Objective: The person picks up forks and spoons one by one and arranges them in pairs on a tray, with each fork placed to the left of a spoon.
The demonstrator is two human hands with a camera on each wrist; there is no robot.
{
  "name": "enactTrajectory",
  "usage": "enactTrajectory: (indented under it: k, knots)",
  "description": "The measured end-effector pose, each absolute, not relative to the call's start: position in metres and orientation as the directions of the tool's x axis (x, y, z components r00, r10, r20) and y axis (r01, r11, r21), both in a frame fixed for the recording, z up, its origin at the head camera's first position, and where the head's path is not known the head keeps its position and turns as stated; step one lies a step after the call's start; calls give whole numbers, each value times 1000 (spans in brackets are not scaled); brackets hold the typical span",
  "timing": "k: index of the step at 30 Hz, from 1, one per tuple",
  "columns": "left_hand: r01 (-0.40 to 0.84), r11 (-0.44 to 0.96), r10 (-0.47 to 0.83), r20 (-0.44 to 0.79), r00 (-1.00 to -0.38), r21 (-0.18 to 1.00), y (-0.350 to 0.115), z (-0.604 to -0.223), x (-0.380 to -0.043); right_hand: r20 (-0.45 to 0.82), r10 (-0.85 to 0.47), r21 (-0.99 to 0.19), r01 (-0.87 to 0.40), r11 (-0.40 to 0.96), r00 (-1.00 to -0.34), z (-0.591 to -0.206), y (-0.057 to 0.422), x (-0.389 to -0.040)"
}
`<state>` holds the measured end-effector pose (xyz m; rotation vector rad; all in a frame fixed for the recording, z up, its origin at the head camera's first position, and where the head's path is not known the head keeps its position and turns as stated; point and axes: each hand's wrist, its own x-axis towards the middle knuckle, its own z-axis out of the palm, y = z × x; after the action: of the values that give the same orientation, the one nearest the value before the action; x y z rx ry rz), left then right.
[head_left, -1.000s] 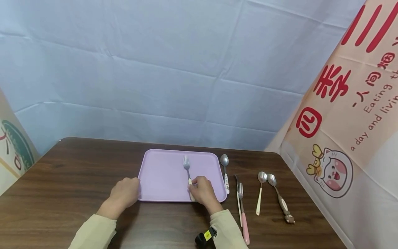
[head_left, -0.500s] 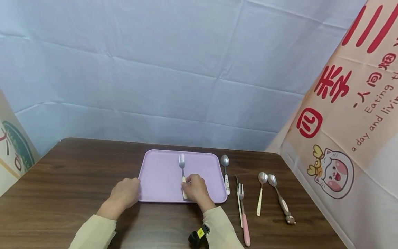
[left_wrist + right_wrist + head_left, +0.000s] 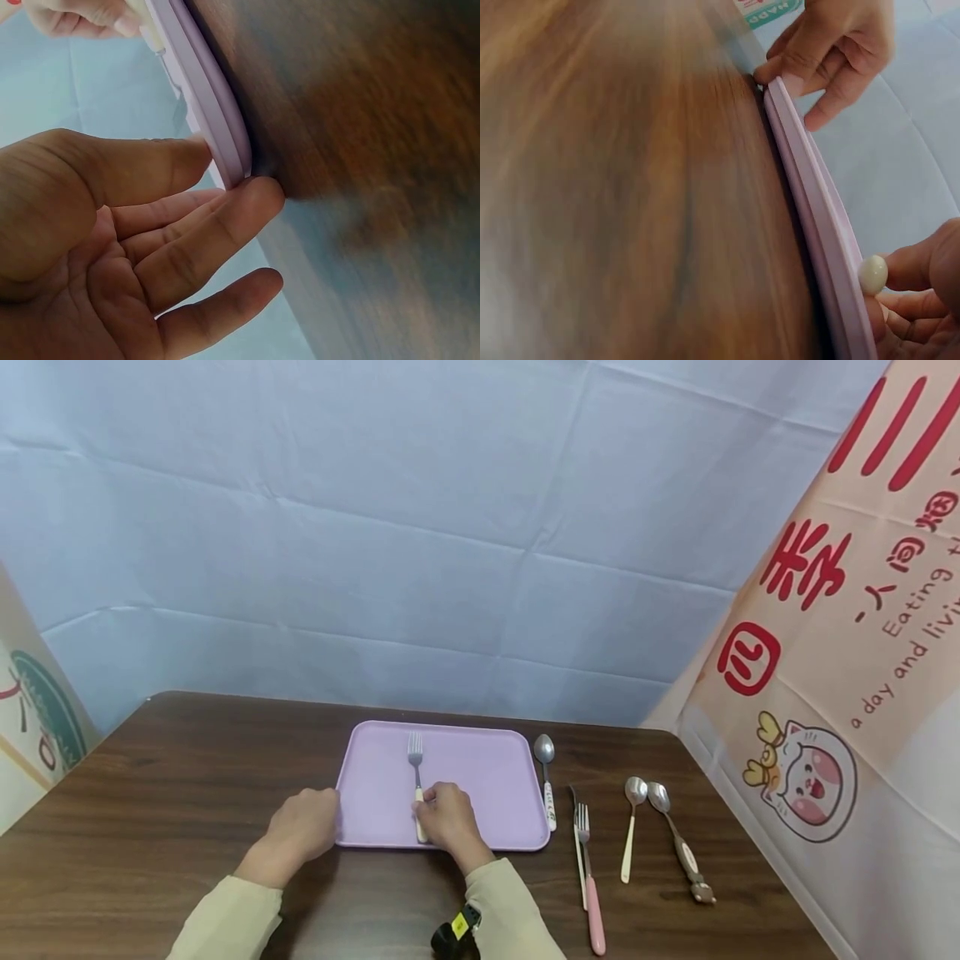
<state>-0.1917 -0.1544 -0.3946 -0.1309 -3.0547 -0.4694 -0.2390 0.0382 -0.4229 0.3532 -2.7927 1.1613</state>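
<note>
A lilac rectangular tray point(image 3: 480, 793) lies on the dark wooden table. My left hand point(image 3: 303, 822) grips its left edge near the front corner. In the left wrist view the thumb point(image 3: 161, 161) presses the inner side of the rim while a finger reaches the outer side. On the left half of the tray rests a fork point(image 3: 416, 768) with metal tines pointing away from me. My right hand point(image 3: 447, 817) pinches its cream handle from the right. The rounded end of that handle shows at the tray's front rim in the right wrist view.
Right of the tray lie a spoon with a patterned white handle point(image 3: 548, 789), a thin cream-handled utensil point(image 3: 581, 868), a pink-handled fork point(image 3: 592, 893), a cream-handled spoon point(image 3: 630, 835) and a brown-handled spoon point(image 3: 684, 852). Cloth hangings point(image 3: 375, 527) rise behind and beside the table.
My right hand has slid the fork leftward across the tray, from right of the middle to the left half. The left hand has stayed at the tray's edge.
</note>
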Motion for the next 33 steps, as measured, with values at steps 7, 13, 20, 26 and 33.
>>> enactTrajectory:
  k: [7, 13, 20, 26, 33]
  knots:
    - [113, 951, 93, 84, -992, 286, -156, -395, -193, 188, -162, -689, -247, 681, -969, -423, 16, -237]
    - [117, 952, 96, 85, -992, 284, -157, -396, -193, 185, -146, -686, -234, 689, -972, -426, -1, -235]
    - [129, 948, 108, 85, -990, 291, -157, -396, -194, 207, -150, -676, -252, 692, -967, -427, -12, -236]
    - [129, 950, 110, 81, -991, 286, -156, -395, -193, 234, -163, -671, -280, 687, -959, -429, -20, -237]
    - [130, 948, 112, 77, -991, 290, -156, -394, -192, 231, -175, -668, -287, 686, -957, -430, -27, -238]
